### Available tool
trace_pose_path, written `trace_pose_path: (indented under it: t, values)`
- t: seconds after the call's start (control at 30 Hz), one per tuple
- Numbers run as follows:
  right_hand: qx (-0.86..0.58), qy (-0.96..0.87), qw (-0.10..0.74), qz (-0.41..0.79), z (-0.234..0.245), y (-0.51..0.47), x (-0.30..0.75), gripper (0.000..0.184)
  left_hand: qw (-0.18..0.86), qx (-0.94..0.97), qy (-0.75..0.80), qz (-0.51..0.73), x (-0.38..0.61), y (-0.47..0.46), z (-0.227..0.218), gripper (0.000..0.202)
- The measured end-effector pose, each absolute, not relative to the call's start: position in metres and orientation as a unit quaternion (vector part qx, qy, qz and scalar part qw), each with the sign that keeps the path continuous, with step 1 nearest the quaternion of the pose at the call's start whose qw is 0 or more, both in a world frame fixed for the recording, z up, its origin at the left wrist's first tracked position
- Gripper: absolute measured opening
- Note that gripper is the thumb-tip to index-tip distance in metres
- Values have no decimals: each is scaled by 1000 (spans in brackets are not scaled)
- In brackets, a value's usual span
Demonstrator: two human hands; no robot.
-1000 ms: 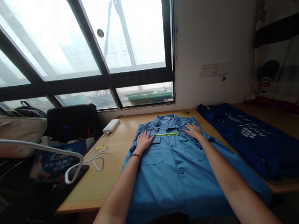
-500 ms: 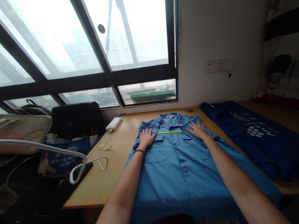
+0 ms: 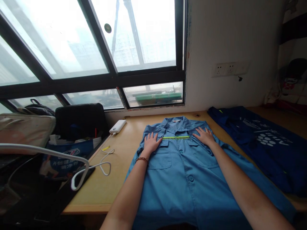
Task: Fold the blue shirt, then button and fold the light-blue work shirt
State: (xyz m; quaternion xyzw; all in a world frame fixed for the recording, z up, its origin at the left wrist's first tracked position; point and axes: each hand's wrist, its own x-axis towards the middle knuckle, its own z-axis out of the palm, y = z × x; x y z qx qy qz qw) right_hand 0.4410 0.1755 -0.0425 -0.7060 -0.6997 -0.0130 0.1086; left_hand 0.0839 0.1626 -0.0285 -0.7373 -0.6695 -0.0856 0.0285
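A light blue work shirt [image 3: 184, 179] lies front up on a wooden table [image 3: 107, 188], collar toward the window, with a thin yellow-green stripe [image 3: 175, 137] across the chest. My left hand [image 3: 151, 143] lies flat on the shirt's left chest, fingers spread, a beaded bracelet on the wrist. My right hand [image 3: 205, 136] lies flat on the right chest just below the collar, fingers stretched out. Neither hand holds anything.
A dark blue garment with white print [image 3: 263, 143] is spread on the table to the right. A white power bank [image 3: 117, 126] and its looped cable [image 3: 104, 159] lie left of the shirt. Bags [image 3: 79, 123] and a white hanger [image 3: 48, 153] crowd the left side. Window and wall sockets [image 3: 227, 68] stand behind.
My view has shifted slightly left and up. Both hands stay flat on the shirt's chest, nearly where they were.
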Motion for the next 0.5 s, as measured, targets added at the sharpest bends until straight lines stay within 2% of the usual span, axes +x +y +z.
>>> trace_pose_path:
  t: [0.5]
  values:
    - [-703, -705, 95, -5, -39, 175, 439, 68, 25, -735, -671, -95, 84, 161, -25, 70]
